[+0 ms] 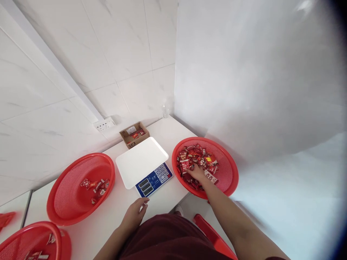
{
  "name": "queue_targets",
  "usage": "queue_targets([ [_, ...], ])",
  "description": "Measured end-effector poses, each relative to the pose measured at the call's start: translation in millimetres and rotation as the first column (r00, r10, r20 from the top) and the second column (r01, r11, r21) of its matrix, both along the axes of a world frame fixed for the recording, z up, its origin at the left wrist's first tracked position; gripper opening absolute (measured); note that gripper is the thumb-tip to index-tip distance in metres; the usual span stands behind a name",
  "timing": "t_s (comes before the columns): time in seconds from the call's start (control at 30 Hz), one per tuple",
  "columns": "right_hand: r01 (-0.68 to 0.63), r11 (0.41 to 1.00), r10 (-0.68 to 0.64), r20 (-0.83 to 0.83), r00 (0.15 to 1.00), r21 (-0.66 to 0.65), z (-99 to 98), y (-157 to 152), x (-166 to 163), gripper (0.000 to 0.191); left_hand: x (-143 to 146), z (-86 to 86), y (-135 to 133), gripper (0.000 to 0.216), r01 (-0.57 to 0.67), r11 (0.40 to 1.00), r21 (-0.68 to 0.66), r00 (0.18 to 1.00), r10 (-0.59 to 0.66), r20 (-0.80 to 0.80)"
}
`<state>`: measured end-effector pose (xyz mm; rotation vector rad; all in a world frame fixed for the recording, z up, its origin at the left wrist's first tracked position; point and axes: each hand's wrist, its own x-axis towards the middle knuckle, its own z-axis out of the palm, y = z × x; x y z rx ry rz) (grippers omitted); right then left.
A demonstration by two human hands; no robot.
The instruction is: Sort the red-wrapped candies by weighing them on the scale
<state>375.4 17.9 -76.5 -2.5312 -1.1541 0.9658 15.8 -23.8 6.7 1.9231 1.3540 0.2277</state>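
Observation:
My right hand [197, 173] reaches into a red mesh basket [229, 169], its thumb and forefinger apart among a heap of small red wrapped packets [195, 151]. A red packet with a pale square label [184, 165] lies right by the thumb; the other fingertips are partly hidden. My left hand [135, 213] holds nothing and rests by the table's front edge, fingers loosely bent and apart, just below the scale. This digital scale has a blue keypad panel [154, 180] and a bare white weighing plate [142, 160].
A second red basket [65, 184] with several red packets stands on the left of the white table [162, 135]. Another red basket [63, 242] is at the lower left. Behind the scale sits a small cardboard box [135, 135] near a clear bottle [165, 111]. A red stool [214, 236] is below.

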Motion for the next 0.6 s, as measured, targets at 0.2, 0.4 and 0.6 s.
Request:
queue_targets([
  [0.2, 0.075, 0.99, -0.069, 0.054, 0.996, -0.118, 4.9, 11.7, -43.5, 0.1, 6.6, -1.6, 5.3, 0.03, 0.012, 1.0, -0.001, 1.0, -0.012, -0.004],
  [0.4, 0.119, 0.991, -0.119, -0.013, 0.993, 0.054, 10.7, 8.4, -36.6, 0.076, 4.1, -4.6, 1.4, 0.029, 0.012, 1.0, -0.005, 1.0, -0.012, 0.013],
  [0.6, 0.265, 0.947, -0.22, -0.236, 0.947, 0.18, 9.3, -6.0, -6.5, 0.059, -1.0, -3.0, -0.7, 0.029, -0.02, 1.0, -0.003, 1.0, 0.02, 0.017],
])
